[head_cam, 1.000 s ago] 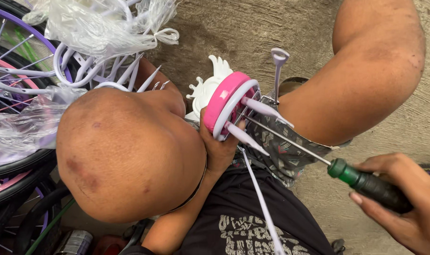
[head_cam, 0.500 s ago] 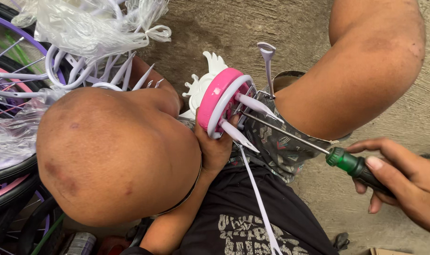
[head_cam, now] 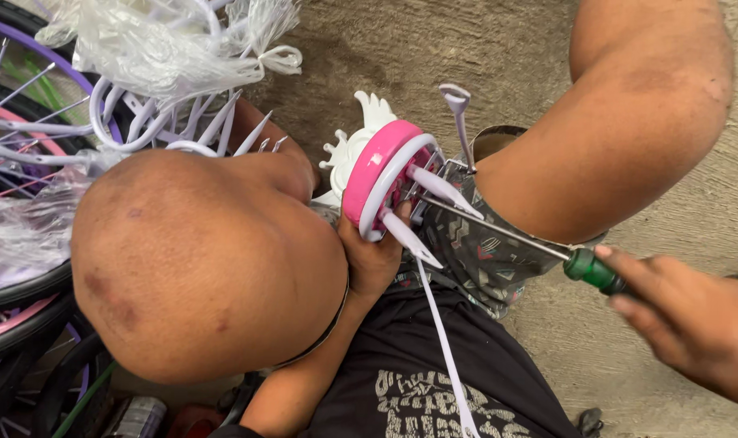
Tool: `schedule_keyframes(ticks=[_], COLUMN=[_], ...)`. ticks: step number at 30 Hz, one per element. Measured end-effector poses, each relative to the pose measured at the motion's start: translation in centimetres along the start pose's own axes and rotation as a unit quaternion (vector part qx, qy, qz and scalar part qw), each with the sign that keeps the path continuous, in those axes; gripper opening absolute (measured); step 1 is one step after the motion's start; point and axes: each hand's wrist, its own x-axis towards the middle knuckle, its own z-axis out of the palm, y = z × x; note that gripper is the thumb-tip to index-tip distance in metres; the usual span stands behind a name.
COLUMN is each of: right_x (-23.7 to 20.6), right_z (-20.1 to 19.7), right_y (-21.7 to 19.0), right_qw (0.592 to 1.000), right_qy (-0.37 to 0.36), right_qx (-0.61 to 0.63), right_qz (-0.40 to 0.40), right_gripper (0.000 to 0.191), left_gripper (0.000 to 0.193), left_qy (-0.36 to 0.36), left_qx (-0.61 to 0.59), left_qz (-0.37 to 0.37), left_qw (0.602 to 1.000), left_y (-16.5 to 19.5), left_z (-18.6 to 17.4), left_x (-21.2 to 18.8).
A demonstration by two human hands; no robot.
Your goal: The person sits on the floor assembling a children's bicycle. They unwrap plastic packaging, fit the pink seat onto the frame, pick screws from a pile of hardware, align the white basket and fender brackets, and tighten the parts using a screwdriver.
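Head view: we're sitting on the concrete floor (head_cam: 499,49) with knees up, working on a small pink and white wheel (head_cam: 377,174) between them. Left hand (head_cam: 373,255) is closed around the wheel's lower rim, holding it on edge just in front of the left knee (head_cam: 203,259). Right hand (head_cam: 685,320) is wrapped around the green handle of a screwdriver (head_cam: 539,247), its shaft running up into the wheel's hub beside a metal bracket (head_cam: 458,122). We're judging this as the fastening step at the hub. Next move needs the tip seated square on the fastener and the wheel kept from turning. Tip and fastener are hidden behind the white spokes, so we can't tell if it's engaged. Right hand is blurred and cut off at the frame edge. Bicycle wheels (head_cam: 20,138) and plastic wrapping (head_cam: 158,49) are crowding the upper left, partly cropped
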Motion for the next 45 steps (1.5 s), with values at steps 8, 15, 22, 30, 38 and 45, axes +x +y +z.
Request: schedule_keyframes(ticks=[8,15,22,30,38,45], right_x=[1.2,1.1,1.9,0.6,0.9,0.6], right_z=[2.2,1.4,3.6,3.8,3.4,6.7], right_y=[3.5,-0.2,2.6,2.4,0.8,4.6], right_qw=[0.918,0.975,0.94,0.936,0.954,0.808], right_qy=[-0.068,0.164,-0.065,-0.076,0.186,-0.115], right_qx=[0.308,-0.051,0.249,0.286,-0.086,0.507], right_qz=[0.241,-0.14,0.224,0.188,-0.22,0.278], right_gripper=[0.052,0.063,0.041,0.06,0.051,0.035], left_gripper=[0.044,0.04,0.039,0.039,0.043,0.035], left_qy=[0.001,-0.006,-0.026,-0.031,-0.036,-0.012], left_qx=[0.025,0.043,0.05,0.057,0.116,0.104], left_qz=[0.024,0.012,0.047,0.046,0.081,0.056], left_qw=[0.999,0.999,0.997,0.997,0.989,0.993], left_y=[0.5,0.9,1.1,1.4,1.3,0.1], left_z=[-0.3,-0.2,-0.2,-0.2,-0.2,-0.2], left_x=[0.3,0.8,0.9,0.8,1.0,0.5])
